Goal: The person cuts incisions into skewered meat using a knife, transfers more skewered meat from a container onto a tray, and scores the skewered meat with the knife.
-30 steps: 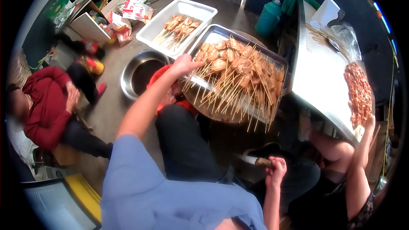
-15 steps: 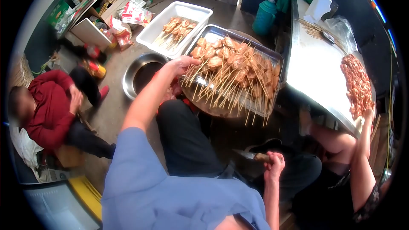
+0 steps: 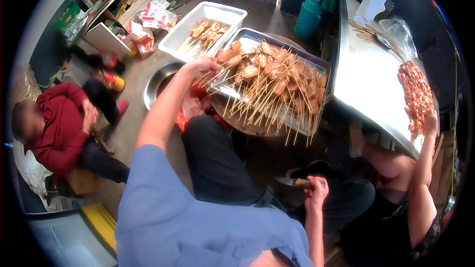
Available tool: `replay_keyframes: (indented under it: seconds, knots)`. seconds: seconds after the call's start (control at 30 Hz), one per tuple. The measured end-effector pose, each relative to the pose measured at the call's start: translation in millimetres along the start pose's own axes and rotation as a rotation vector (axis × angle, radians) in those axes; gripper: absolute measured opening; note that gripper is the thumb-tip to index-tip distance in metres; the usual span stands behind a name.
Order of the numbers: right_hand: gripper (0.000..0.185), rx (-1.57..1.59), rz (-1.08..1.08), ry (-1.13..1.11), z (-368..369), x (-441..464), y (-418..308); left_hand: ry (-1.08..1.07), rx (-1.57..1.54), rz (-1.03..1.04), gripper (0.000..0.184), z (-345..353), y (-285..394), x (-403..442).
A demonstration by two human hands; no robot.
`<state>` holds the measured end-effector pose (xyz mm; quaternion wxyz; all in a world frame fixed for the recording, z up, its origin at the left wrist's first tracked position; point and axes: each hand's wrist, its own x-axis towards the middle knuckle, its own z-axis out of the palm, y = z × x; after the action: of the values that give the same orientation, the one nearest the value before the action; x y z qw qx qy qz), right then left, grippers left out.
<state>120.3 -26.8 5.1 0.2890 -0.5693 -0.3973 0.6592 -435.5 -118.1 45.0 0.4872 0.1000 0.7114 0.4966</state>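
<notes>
My left hand (image 3: 204, 67) is closed around the sticks of several meat skewers (image 3: 229, 55) at the left edge of a metal tray (image 3: 322, 118). Pieces of light brown meat sit on their far ends. More skewers (image 3: 277, 71) lie heaped in that tray, sticks pointing toward me. Low over my lap, my right hand (image 3: 317, 191) grips a knife (image 3: 301, 183) by its handle; its blade points left and is partly lost in shadow. Behind the tray is a white tub (image 3: 236, 19) holding further skewers (image 3: 208, 34).
A steel bowl (image 3: 156, 86) and a red plastic bag (image 3: 185, 111) are left of the tray. At right, another person's hand (image 3: 429, 124) touches raw meat (image 3: 414, 91) on a white-topped table (image 3: 363, 74). Someone in red (image 3: 59, 118) sits at left. A teal flask (image 3: 308, 17) stands behind.
My left hand has drawn leftward with the skewers, whose sticks now stick out past the tray's edge. The knife has shifted slightly in my right hand. The other person's hand moved a little.
</notes>
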Motion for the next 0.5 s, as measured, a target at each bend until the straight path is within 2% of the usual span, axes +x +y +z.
replay_keyframes:
  seconds: [0.03, 0.13, 0.2, 0.27, 0.37, 0.5]
  knots:
    - [0.005, 0.002, 0.005, -0.013, -0.3, -0.1, 0.8, -0.002, -0.095, 0.011, 0.018, -6.7, -7.4, 8.3]
    - [0.006, 0.006, 0.004, -0.010, -0.5, -0.3, 2.4, -0.046, -0.190, 0.007, 0.014, -14.3, -26.1, 11.8]
    - [0.006, -0.007, 0.003, -0.011, 1.5, -0.6, 1.8, 0.048, -0.103, -0.019, 0.011, -5.5, -25.5, 1.1]
    - [0.006, -0.025, 0.001, -0.011, 2.1, -1.8, 1.8, -0.010, -0.019, -0.050, 0.015, -6.9, -23.1, 0.8]
    - [0.005, -0.024, 0.009, -0.020, 2.4, 0.8, 4.1, 0.052, 0.047, -0.065, 0.022, 2.3, -22.5, 1.2]
    - [0.004, -0.014, 0.023, -0.046, 0.0, 0.1, 8.2, 0.153, 0.085, -0.010, 0.025, 14.5, -21.8, 7.6]
